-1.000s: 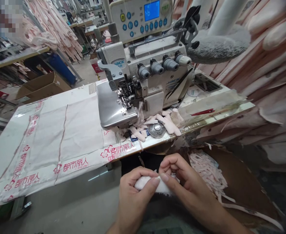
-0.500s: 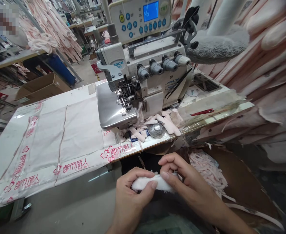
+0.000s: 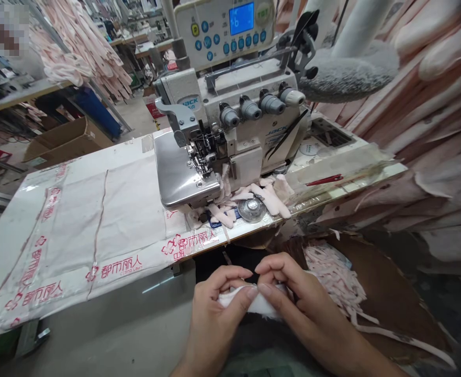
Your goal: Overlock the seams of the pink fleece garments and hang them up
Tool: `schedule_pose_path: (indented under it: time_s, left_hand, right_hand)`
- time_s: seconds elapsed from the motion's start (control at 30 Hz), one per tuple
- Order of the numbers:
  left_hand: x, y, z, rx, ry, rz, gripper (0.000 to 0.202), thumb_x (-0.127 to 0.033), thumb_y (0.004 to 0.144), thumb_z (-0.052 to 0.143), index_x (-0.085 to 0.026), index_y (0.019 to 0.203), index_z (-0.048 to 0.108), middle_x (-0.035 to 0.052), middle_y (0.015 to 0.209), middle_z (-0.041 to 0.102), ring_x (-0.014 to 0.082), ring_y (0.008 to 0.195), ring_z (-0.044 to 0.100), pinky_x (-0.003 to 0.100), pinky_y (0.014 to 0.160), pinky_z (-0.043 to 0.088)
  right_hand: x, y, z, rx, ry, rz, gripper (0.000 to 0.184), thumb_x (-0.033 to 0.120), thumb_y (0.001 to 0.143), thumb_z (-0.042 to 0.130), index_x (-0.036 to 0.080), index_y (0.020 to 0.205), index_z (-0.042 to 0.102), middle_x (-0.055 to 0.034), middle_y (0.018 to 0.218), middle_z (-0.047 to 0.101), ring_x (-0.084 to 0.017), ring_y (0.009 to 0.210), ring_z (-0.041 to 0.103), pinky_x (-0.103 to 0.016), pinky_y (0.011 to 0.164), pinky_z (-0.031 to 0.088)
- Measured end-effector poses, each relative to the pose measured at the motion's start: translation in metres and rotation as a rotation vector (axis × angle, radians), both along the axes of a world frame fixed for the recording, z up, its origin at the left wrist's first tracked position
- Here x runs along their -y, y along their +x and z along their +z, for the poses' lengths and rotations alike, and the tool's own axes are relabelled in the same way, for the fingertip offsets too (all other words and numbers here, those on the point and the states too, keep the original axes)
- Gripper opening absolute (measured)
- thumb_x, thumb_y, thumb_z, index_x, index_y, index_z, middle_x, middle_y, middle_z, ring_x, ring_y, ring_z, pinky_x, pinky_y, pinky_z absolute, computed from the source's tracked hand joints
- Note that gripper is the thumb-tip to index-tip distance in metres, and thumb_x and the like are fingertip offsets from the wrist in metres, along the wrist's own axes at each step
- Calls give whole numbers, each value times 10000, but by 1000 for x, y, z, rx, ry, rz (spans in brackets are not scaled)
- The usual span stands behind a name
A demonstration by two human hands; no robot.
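Below the table's front edge, both my hands pinch a small fluffy white-pink fabric piece. My left hand grips its left end between thumb and fingers. My right hand is closed on its right end, fingertips meeting those of the left. Much of the piece is hidden under my fingers. Straight ahead on the table stands a white overlock sewing machine with its steel bed and presser foot. Pink fabric scraps lie at its base.
The table is covered with plastic printed in red characters. A cardboard bin of pink trimmings sits at lower right. Pink fabric hangs in stacks on the right. A red pen lies right of the machine. A control panel stands above.
My hands have shifted slightly along the fabric piece, the fingertips coming closer together over its middle. Nothing on the table has moved.
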State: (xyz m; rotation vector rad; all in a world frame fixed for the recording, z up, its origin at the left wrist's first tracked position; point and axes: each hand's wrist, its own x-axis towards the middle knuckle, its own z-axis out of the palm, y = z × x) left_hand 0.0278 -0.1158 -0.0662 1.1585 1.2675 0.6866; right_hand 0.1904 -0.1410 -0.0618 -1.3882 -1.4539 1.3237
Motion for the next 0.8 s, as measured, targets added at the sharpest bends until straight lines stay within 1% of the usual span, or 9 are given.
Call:
schedule_pose_path:
  time_s: [0.07, 0.13, 0.23, 0.3, 0.4, 0.47, 0.57, 0.67, 0.8]
  left_hand:
    - [0, 0, 0, -22, 18, 41, 195, -330, 714, 702, -188, 845, 674, -5, 618, 627, 103, 564, 519, 177, 541, 403]
    - [0, -1, -1, 1, 25, 61, 180, -324, 711, 704, -192, 830, 677, -1, 659, 629, 106, 591, 522, 177, 549, 407]
    - [0, -3, -4, 71, 5, 15, 145, -333, 745, 672, -193, 780, 685, 12, 735, 629, 110, 630, 533, 178, 559, 411]
    - [0, -4, -4, 93, 15, -21, 149, -328, 778, 635, -195, 763, 701, 18, 754, 617, 110, 646, 532, 178, 565, 406]
    - [0, -4, -2, 70, 35, -21, 174, -319, 796, 604, -200, 782, 730, 28, 775, 611, 113, 647, 528, 183, 558, 396]
    - [0, -2, 0, 46, 46, -9, 166, -327, 767, 633, -200, 784, 738, 33, 772, 617, 117, 638, 532, 189, 557, 399]
    - [-1, 1, 2, 23, 66, 10, 140, -320, 694, 703, -188, 721, 738, 36, 728, 624, 133, 643, 547, 199, 570, 414]
    - [-2, 3, 0, 1, 57, 35, 104, -278, 671, 711, -177, 679, 734, 38, 703, 624, 131, 620, 543, 201, 552, 410]
    - [-1, 1, -5, 29, 10, 36, 85, -242, 655, 707, -172, 694, 736, 37, 717, 628, 122, 620, 534, 196, 552, 403]
  right_hand:
    - [0, 1, 0, -45, -41, -1, 123, 301, 940, 427, 243, 1042, 464, 24, 755, 533, -119, 678, 504, -220, 606, 390]
    - [-1, 2, 0, -112, -104, -7, 120, 310, 932, 440, 232, 1020, 465, 21, 764, 529, -120, 681, 495, -218, 592, 392]
    - [-3, 3, 1, -185, -156, -15, 104, 291, 924, 449, 226, 1002, 471, 20, 778, 524, -114, 684, 485, -215, 595, 400]
    - [-4, 3, 1, -200, -148, -23, 90, 268, 916, 463, 234, 999, 475, 25, 793, 525, -110, 704, 488, -211, 611, 404]
    - [-4, 2, 1, -185, -118, -37, 101, 215, 894, 492, 247, 989, 478, 37, 800, 528, -103, 721, 495, -202, 623, 404]
    - [-4, 1, 1, -170, -95, -40, 159, 163, 866, 513, 254, 991, 472, 47, 789, 531, -97, 709, 501, -197, 621, 403]
    - [-3, -2, 1, -140, -60, -55, 238, 102, 816, 544, 252, 983, 465, 54, 777, 536, -93, 696, 513, -193, 616, 403]
    - [-4, -3, 2, -119, -42, -76, 245, 86, 786, 560, 239, 955, 471, 47, 772, 543, -96, 691, 519, -194, 604, 402]
    - [-6, -2, 2, -149, -83, -75, 258, 85, 761, 568, 225, 956, 472, 36, 780, 557, -101, 678, 519, -197, 582, 398]
